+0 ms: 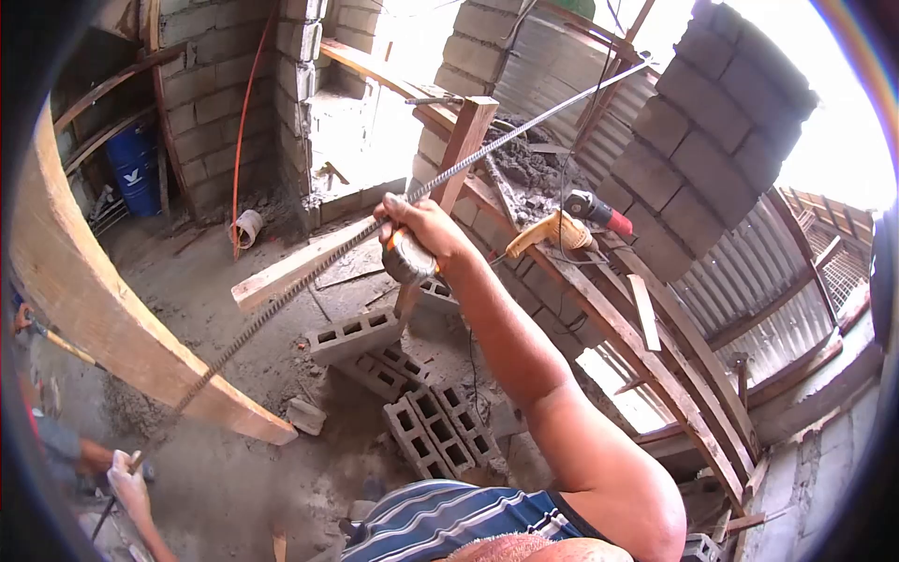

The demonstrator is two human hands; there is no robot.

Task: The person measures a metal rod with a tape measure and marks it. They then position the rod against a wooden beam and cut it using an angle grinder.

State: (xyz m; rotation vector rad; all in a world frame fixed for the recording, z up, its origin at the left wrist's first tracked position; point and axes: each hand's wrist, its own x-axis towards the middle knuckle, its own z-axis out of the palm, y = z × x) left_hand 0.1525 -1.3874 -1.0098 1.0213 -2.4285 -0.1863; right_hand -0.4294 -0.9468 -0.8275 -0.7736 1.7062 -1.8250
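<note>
My right hand (pixel 417 229) reaches forward, its fingers wrapped round a long ribbed steel rebar (pixel 309 279). The same hand also holds a round tape measure (pixel 409 258) against the palm. At the lower left my left hand (pixel 129 480), whitened with dust, is closed round the lower part of the bar. The rebar runs slantwise from the lower left to the upper right, passing over a curved-looking wooden plank (pixel 122 318) and in front of an upright wooden post (pixel 465 150).
Hollow concrete blocks (pixel 435 431) lie on the dusty floor. An angle grinder (pixel 599 214) and a yellow power tool (pixel 552 234) rest on planks at the right. A blue drum (pixel 134 169) stands back left. Another person's leg (pixel 58 442) shows at the left edge.
</note>
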